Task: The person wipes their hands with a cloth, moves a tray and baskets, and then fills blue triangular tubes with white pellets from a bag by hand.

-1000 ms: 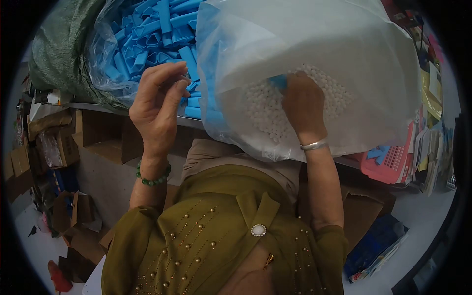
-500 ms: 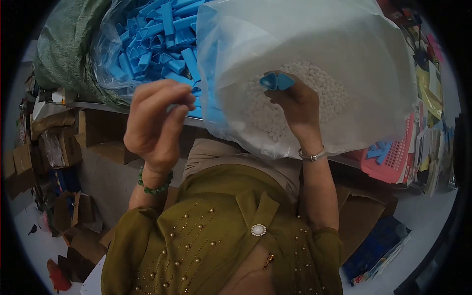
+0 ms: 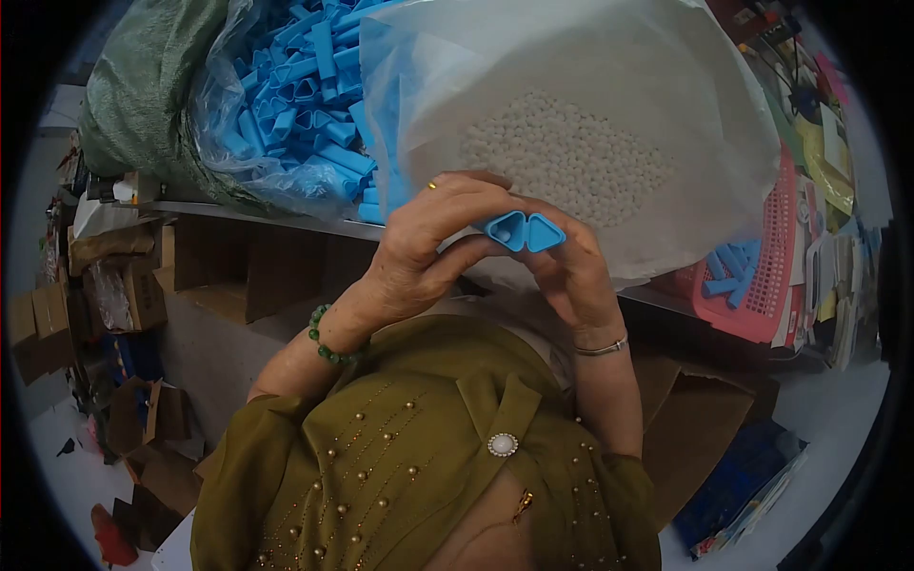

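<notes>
A small blue triangular tube (image 3: pixel 505 231) is held up in front of my chest, its triangular cap (image 3: pixel 546 233) flipped open to the side. Something small and whitish shows inside the tube's mouth. My right hand (image 3: pixel 578 278) grips it from the right, with the fingers partly hidden behind the cap. From the left, my left hand (image 3: pixel 424 243) is closed on the tube, thumb below and fingers above. Just beyond both hands lies a pile of small white beads (image 3: pixel 571 152) in a large clear plastic bag (image 3: pixel 666 76).
Many blue triangular tubes (image 3: pixel 305 95) fill a plastic-lined green woven sack (image 3: pixel 143 114) at the back left. A pink basket (image 3: pixel 757 295) with a few blue pieces stands at the right. Cardboard boxes (image 3: pixel 214 266) sit under the table edge.
My left hand has moved right and closed on the tube. My right hand has brought the tube down, nearer my body and away from over the beads.
</notes>
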